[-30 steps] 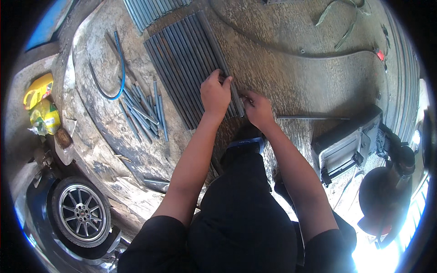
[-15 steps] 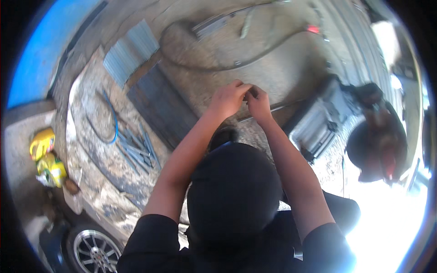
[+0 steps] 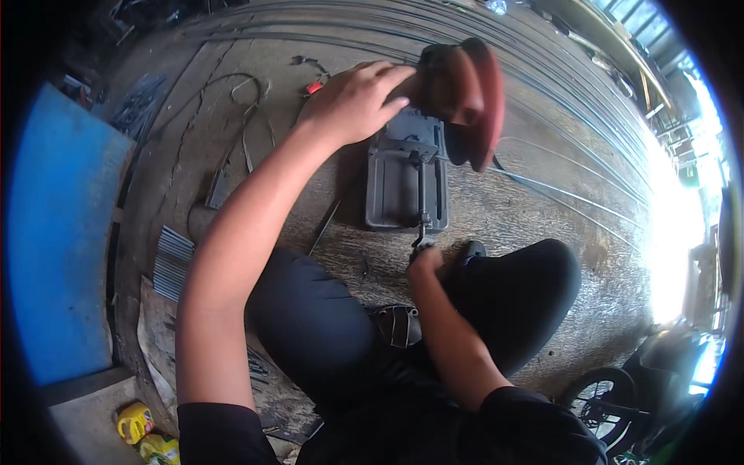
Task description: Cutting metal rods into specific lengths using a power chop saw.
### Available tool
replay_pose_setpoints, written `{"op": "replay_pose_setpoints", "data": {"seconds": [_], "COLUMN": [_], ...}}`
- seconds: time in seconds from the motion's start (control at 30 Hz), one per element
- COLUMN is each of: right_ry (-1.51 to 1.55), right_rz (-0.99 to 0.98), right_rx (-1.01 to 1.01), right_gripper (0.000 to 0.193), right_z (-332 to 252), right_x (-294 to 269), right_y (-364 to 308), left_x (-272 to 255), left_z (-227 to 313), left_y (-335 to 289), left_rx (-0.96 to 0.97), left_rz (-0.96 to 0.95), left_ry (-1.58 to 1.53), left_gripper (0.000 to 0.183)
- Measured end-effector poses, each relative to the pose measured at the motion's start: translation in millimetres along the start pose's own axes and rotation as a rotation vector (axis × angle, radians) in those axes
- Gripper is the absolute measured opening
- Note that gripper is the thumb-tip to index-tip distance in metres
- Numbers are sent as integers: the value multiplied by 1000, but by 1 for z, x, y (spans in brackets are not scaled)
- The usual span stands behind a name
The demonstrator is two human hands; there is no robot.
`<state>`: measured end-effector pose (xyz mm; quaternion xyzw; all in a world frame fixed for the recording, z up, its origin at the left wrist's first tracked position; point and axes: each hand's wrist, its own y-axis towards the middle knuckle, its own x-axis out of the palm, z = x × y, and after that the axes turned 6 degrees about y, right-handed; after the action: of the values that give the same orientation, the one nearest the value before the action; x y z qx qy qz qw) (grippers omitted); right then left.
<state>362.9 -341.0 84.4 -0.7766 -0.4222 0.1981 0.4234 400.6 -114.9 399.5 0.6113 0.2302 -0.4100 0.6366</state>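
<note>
The saw [image 3: 426,136] stands on the ground in front of the person, between both hands. The left arm reaches up and across, elbow bent, the left hand [image 3: 356,101] palm down with its fingers at the saw's dark head; whether it grips or merely rests there cannot be told. The right forearm stretches forward, low, and the right hand [image 3: 425,262] is curled around the crank [image 3: 421,239] at the saw's near end. The saw's base is a dark metal tray with rounded corners; its round red guard [image 3: 490,101] looks blurred. Right of the saw lies a slim, smooth metal rod [image 3: 570,188]. Left of it are ridged grey pipes [image 3: 172,262] and, farther out, a flat blue panel [image 3: 58,232]. Beyond the saw run long thin bars [image 3: 325,37].
</note>
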Motion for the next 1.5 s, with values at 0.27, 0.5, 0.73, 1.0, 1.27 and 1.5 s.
{"op": "replay_pose_setpoints", "data": {"seconds": [0.27,0.5,0.73,1.0,1.27,1.5], "right_ry": [210,288,-1270,-526,-528,-834], "right_rz": [-119,-180,-629,-232,-169,-107], "right_rx": [409,471,-1108,-608,-331,-904], "right_gripper": [38,11,25,64,49,36], "right_z": [42,15,29,60,4,-63], "right_x": [-1,12,-44,-21,-8,35], "right_y": [33,67,-13,14,19,15], "left_x": [82,113,114,92,91,96], "left_z": [77,57,61,60,62,59], "left_y": [77,97,92,77,72,80], "left_rx": [131,238,245,279,59,-19], "left_rz": [86,351,429,170,82,103], "left_ry": [96,125,52,-17,-151,-159], "left_gripper": [33,7,8,27,33,34]}}
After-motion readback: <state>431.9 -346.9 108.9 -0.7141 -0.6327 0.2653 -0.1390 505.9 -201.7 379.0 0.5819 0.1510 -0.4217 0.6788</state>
